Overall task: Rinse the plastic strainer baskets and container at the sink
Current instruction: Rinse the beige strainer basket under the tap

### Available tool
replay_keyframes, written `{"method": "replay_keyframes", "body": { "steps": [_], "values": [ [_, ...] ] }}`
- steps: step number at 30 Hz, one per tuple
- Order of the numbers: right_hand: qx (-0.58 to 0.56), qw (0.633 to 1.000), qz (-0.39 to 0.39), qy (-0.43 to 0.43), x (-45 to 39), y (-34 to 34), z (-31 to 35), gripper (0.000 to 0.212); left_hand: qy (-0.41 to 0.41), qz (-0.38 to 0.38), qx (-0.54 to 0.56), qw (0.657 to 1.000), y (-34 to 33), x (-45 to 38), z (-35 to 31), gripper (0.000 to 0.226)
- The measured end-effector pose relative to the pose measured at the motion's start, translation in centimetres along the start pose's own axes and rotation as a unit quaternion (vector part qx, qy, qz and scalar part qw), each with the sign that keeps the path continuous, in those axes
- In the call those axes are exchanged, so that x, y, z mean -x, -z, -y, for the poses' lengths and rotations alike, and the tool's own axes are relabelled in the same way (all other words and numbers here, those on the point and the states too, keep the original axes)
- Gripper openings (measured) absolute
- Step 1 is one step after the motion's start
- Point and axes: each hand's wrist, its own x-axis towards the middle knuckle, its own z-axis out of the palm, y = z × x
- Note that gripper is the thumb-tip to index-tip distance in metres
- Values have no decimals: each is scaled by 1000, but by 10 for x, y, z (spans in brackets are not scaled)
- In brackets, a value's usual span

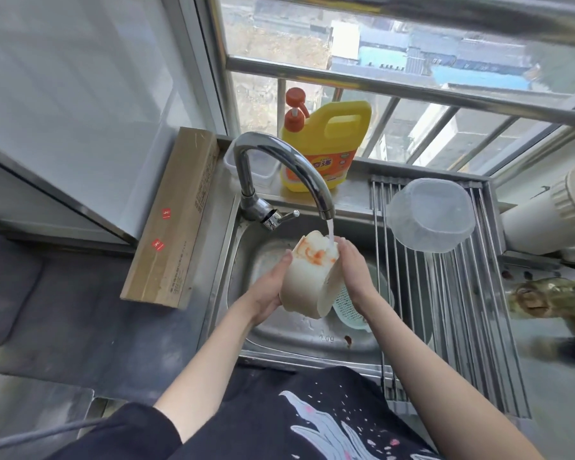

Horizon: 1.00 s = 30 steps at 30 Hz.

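Note:
A cream plastic container (304, 287) with orange smears inside is tilted under the running faucet (279, 174), over the steel sink (299, 340). My left hand (269, 293) grips its outer wall from the left. My right hand (354, 270) lies against its rim on the right, fingers fairly straight. Water from the spout falls into the container's mouth. A pale green strainer basket (349, 310) lies in the sink behind my right wrist, partly hidden. A clear plastic container (432, 215) rests upside down and tilted on the drying rack.
A roll-up metal rack (445, 293) covers the sink's right side. A yellow detergent jug (326, 144) and a clear box (263, 167) stand on the ledge behind the faucet. A long cardboard box (176, 214) lies left of the sink. White appliance (551, 214) at right.

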Motion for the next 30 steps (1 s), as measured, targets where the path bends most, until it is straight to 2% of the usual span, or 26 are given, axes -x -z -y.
{"method": "replay_keyframes", "body": {
  "steps": [7, 9, 11, 13, 15, 18, 20, 21, 23, 24, 26, 30],
  "values": [
    [-21, 998, -20, 63, 15, 11, 5, 34, -58, -78, -16, 995, -12, -6, -5, 36],
    [48, 991, -3, 126, 19, 16, 2, 33, -65, -89, -14, 994, -16, -8, -4, 33],
    [170, 969, 15, 179, 22, 20, -2, 36, -74, -119, -23, 990, -19, -9, -7, 35],
    [319, 919, 14, 230, 25, 26, -4, 48, -88, -129, -17, 988, -20, -12, -10, 36],
    [449, 844, 27, 292, 29, 30, -4, 53, -99, -118, -6, 988, -20, -16, -12, 31],
    [528, 741, 122, 397, 37, 22, -10, 54, -93, -119, -18, 988, -19, -22, -11, 32],
    [547, 708, 135, 425, 34, 24, -8, 54, -92, -120, -23, 988, -20, -22, -12, 28],
    [550, 720, 111, 409, 29, 27, -5, 56, -90, -120, -29, 988, -18, -23, -10, 25],
    [523, 793, 51, 309, 16, 36, 3, 66, -74, -124, -26, 989, -14, -20, -10, 27],
    [508, 818, 37, 269, 13, 38, 3, 70, -70, -128, -19, 989, -12, -18, -11, 30],
    [500, 824, 45, 264, 17, 34, 2, 71, -69, -136, -22, 988, -5, -19, -10, 33],
    [520, 801, 94, 280, 32, 30, -6, 71, -61, -140, -17, 988, 3, -16, -10, 36]
  ]
}}
